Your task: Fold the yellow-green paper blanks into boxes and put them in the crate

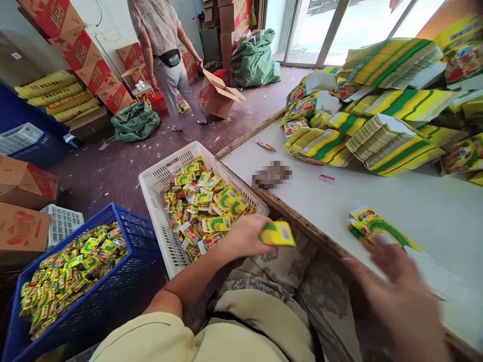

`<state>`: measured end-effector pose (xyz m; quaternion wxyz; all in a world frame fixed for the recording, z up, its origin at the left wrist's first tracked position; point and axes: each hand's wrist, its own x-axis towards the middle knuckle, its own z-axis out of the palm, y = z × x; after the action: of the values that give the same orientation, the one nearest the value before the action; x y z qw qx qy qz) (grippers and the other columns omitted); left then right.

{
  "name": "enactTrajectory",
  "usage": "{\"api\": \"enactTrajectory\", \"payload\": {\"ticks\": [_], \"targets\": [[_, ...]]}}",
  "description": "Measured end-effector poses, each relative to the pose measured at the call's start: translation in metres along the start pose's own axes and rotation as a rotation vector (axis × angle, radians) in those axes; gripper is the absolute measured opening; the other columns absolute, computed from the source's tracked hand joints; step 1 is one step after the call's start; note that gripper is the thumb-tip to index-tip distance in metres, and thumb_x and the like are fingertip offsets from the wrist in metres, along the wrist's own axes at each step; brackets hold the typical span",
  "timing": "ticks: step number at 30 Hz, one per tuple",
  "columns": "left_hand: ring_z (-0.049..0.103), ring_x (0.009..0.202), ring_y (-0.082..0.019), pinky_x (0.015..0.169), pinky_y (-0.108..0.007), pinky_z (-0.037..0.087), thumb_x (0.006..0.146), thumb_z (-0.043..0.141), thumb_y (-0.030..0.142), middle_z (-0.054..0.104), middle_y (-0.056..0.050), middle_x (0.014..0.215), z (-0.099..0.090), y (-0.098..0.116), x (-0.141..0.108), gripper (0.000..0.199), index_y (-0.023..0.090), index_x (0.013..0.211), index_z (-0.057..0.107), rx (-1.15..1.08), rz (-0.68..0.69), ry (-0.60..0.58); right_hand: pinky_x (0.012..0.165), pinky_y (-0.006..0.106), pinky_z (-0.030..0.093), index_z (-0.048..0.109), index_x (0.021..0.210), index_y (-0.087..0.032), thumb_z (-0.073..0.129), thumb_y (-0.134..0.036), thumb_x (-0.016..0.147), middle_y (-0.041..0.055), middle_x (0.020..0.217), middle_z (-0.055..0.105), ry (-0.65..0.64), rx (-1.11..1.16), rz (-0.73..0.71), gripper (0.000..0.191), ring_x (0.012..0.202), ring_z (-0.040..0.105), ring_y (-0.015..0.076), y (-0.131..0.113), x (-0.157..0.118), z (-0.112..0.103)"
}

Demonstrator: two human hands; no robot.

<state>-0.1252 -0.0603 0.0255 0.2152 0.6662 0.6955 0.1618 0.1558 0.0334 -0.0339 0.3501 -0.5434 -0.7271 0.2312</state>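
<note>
Between the fingers of my left hand (247, 235) is a small yellow and green carton (278, 234), held near the edge of the white crate (148, 193). Many similar small cartons (217, 223) lie heaped in that crate, some with white end flaps standing up. My right hand (402, 286), smeared by motion, is over the white tabletop (324, 206) with its thumb apart from the fingers. Just beyond its fingertips lie a few flat yellow and green cartons (385, 226). Whether the fingertips touch them I cannot tell.
Stacks of flattened cartons (396, 136) are piled at the table's far right. A pixelated object (271, 175) lies by the wooden edge. A blue crate (132, 251) of filled cartons stands at left. Further off, a person (166, 55) holds an open cardboard box (219, 98).
</note>
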Motion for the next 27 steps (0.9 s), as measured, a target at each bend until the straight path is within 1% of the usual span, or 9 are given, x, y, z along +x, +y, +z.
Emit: {"api": "enactTrajectory", "payload": {"ticks": [2, 4, 6, 9, 14, 17, 23, 25, 27], "targets": [[0.061, 0.114, -0.033, 0.100, -0.045, 0.046, 0.069, 0.084, 0.046, 0.067, -0.014, 0.120, -0.024, -0.025, -0.008, 0.064, 0.017, 0.121, 0.061, 0.166, -0.220, 0.048, 0.069, 0.047, 0.050, 0.066, 0.126, -0.018, 0.065, -0.059, 0.078, 0.0207, 0.106, 0.071, 0.197, -0.266, 0.029, 0.063, 0.093, 0.067, 0.0377, 0.031, 0.024, -0.015], [0.055, 0.123, -0.036, 0.104, -0.049, 0.042, 0.071, 0.084, 0.046, 0.062, -0.018, 0.130, -0.040, -0.046, -0.015, 0.072, 0.016, 0.129, 0.056, 0.299, -0.384, 0.124, 0.058, 0.045, 0.042, 0.074, 0.112, -0.017, 0.066, -0.054, 0.076, 0.0207, 0.086, 0.069, 0.171, -0.435, 0.083, 0.051, 0.078, 0.063, 0.0374, 0.062, 0.040, -0.020], [0.051, 0.128, -0.036, 0.106, -0.050, 0.040, 0.076, 0.079, 0.047, 0.058, -0.018, 0.136, -0.042, -0.057, -0.018, 0.073, 0.017, 0.136, 0.050, 0.315, -0.415, 0.171, 0.057, 0.043, 0.038, 0.077, 0.100, -0.022, 0.063, -0.049, 0.079, 0.0163, 0.079, 0.066, 0.147, -0.461, 0.096, 0.037, 0.069, 0.058, 0.0333, 0.083, 0.045, -0.015], [0.056, 0.125, -0.031, 0.106, -0.045, 0.042, 0.083, 0.072, 0.050, 0.061, -0.015, 0.132, -0.027, -0.052, -0.015, 0.064, 0.018, 0.135, 0.052, 0.185, -0.243, 0.088, 0.061, 0.044, 0.038, 0.078, 0.098, -0.022, 0.059, -0.046, 0.082, 0.0144, 0.078, 0.063, 0.189, -0.451, 0.080, 0.034, 0.070, 0.055, 0.0326, 0.091, 0.040, -0.003], [0.060, 0.120, -0.030, 0.101, -0.040, 0.047, 0.081, 0.072, 0.055, 0.065, -0.014, 0.126, 0.003, -0.017, 0.003, 0.067, 0.017, 0.134, 0.056, 0.055, 0.079, -0.177, 0.068, 0.045, 0.041, 0.071, 0.118, -0.012, 0.054, -0.047, 0.087, 0.0196, 0.093, 0.065, 0.091, -0.453, 0.052, 0.049, 0.085, 0.059, 0.0353, 0.070, 0.036, -0.004], [0.063, 0.117, -0.030, 0.098, -0.040, 0.049, 0.081, 0.072, 0.054, 0.066, -0.017, 0.124, 0.011, 0.001, 0.010, 0.070, 0.013, 0.135, 0.055, 0.048, 0.203, -0.266, 0.068, 0.044, 0.041, 0.071, 0.111, -0.017, 0.054, -0.042, 0.087, 0.0157, 0.089, 0.064, 0.063, -0.424, 0.041, 0.039, 0.079, 0.059, 0.0319, 0.063, 0.041, -0.006], [0.065, 0.115, -0.032, 0.096, -0.042, 0.050, 0.082, 0.073, 0.051, 0.068, -0.017, 0.121, 0.022, 0.013, 0.011, 0.065, 0.014, 0.133, 0.057, -0.047, 0.249, -0.416, 0.064, 0.048, 0.040, 0.062, 0.109, -0.014, 0.067, -0.032, 0.075, 0.0166, 0.080, 0.061, 0.195, -0.394, 0.050, 0.039, 0.080, 0.060, 0.0377, 0.059, 0.046, -0.004], [0.063, 0.118, -0.032, 0.099, -0.043, 0.049, 0.081, 0.074, 0.050, 0.067, -0.018, 0.125, 0.032, 0.013, 0.013, 0.065, 0.016, 0.134, 0.056, -0.194, 0.247, -0.446, 0.064, 0.048, 0.043, 0.054, 0.113, -0.019, 0.072, -0.028, 0.069, 0.0134, 0.083, 0.062, 0.284, -0.268, 0.102, 0.048, 0.077, 0.062, 0.0349, 0.050, 0.042, -0.005], [0.060, 0.124, -0.033, 0.103, -0.046, 0.047, 0.076, 0.078, 0.053, 0.062, -0.019, 0.133, 0.045, 0.017, 0.019, 0.080, 0.017, 0.141, 0.049, -0.455, 0.243, -0.398, 0.062, 0.044, 0.047, 0.044, 0.114, -0.024, 0.079, -0.027, 0.064, 0.0073, 0.085, 0.061, 0.328, -0.065, 0.139, 0.061, 0.070, 0.063, 0.0289, 0.034, 0.034, -0.005]]}}
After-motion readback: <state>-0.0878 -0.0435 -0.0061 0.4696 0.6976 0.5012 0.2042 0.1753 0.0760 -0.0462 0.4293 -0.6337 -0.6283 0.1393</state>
